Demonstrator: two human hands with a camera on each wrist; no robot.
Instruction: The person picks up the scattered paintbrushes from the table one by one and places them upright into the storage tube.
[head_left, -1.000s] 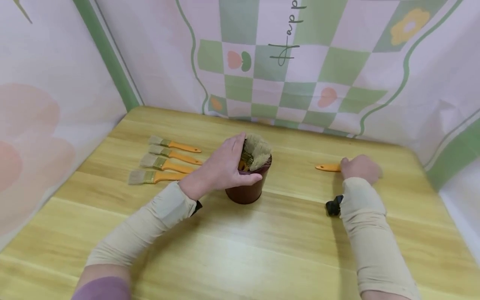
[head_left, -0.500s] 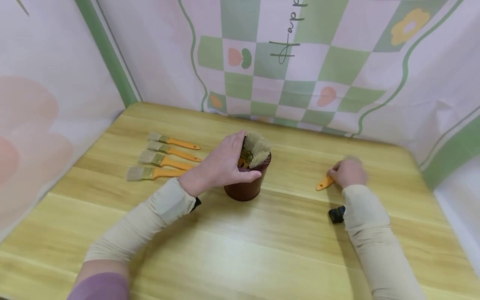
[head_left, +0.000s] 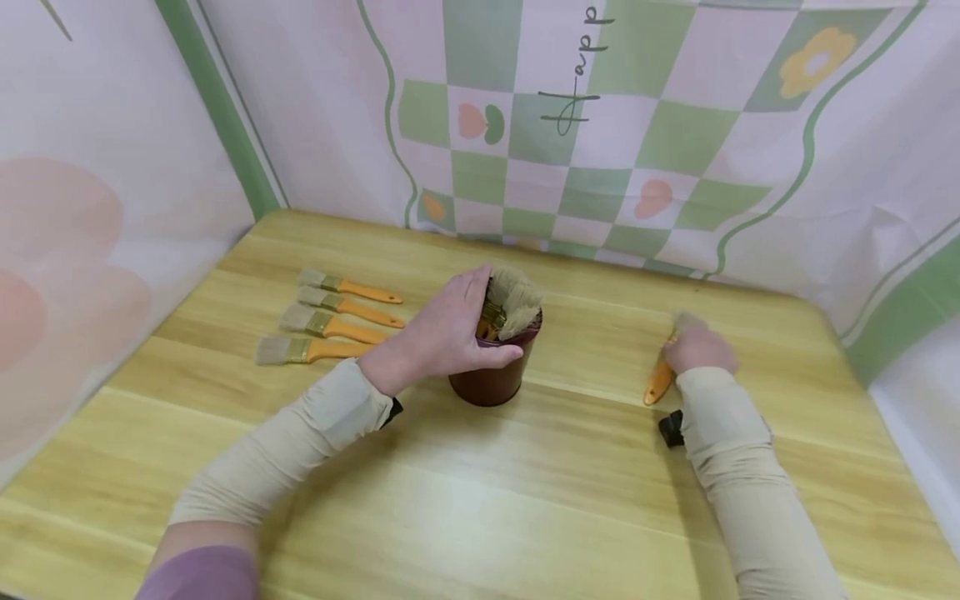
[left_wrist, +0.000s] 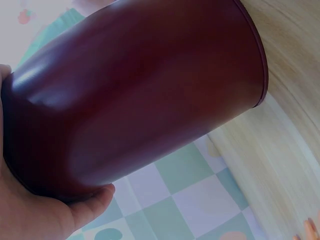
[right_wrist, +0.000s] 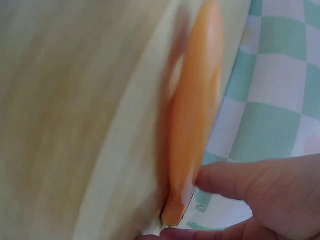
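My left hand grips the rim of a dark red-brown cup, thumb along the near side and fingers over the far side. Pale brush bristles stick up out of the cup. The left wrist view shows the glossy cup wall filling most of the frame. Over at the right, my right hand pinches a paintbrush with an orange handle. Its bristles point toward the back wall and its handle end toward me. In the right wrist view the handle lies close over the table, fingertips near the metal band.
Several orange-handled paintbrushes lie in a row on the wooden table, left of the cup. The nearest ones reach in behind my left wrist. A checked cloth hangs along the table's back edge.
The brush in my right hand has turned: its handle pointed left and now points toward me. That hand has shifted slightly left. My left hand stays on the cup.
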